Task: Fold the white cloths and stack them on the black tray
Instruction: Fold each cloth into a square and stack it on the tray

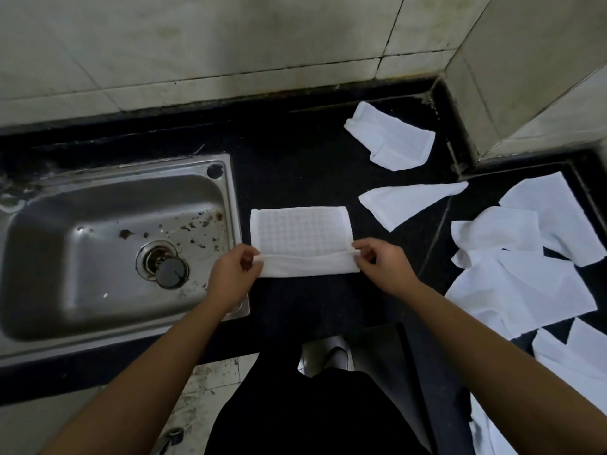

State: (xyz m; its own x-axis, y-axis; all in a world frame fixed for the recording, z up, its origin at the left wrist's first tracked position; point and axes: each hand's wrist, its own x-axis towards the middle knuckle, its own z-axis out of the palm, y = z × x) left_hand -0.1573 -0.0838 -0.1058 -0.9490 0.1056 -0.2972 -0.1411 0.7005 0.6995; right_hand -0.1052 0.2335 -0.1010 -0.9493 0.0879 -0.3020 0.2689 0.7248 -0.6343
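found waffle-weave cloth [302, 234] flat on black counter [295, 152], just right of steel sink [234, 205], near edge lifted and turned over toward the wall. logged left hand [233, 270] with thumb and fingers curled, pinching the near-left corner. logged right hand [381, 264] likewise curled, pinching the near-right corner. saw nothing else in either grip. could not pick out the black tray against the black counter; saw no folded stack anywhere in view.

risks, as judgement only:
- rated skew most likely: risked landing the near edge crooked on the far edge through uneven travel of the two pinches. meant a lopsided fold and a leaning stack later.
- noted cloth's left edge just beside the sink rim. risked dropping a corner into the basin with any drift left, onto the brown debris around the drain plug [170, 272]. dirty cloth, redo.
- judged fabric thin and limp. risked the flap sliding back by letting go before pressing the crease.
- noted triangular cloth [407, 201] near the far-right corner, not touching. risked dragging it along with a wide sweep of the right hand.
- counted a loose pile [525, 284] at right plus a crumpled cloth [391, 136] by the wall, all unfolded. put the task early, far from done.
- expected placement trouble too: black tray on black counter, easy to miss the rim and stack half off it.
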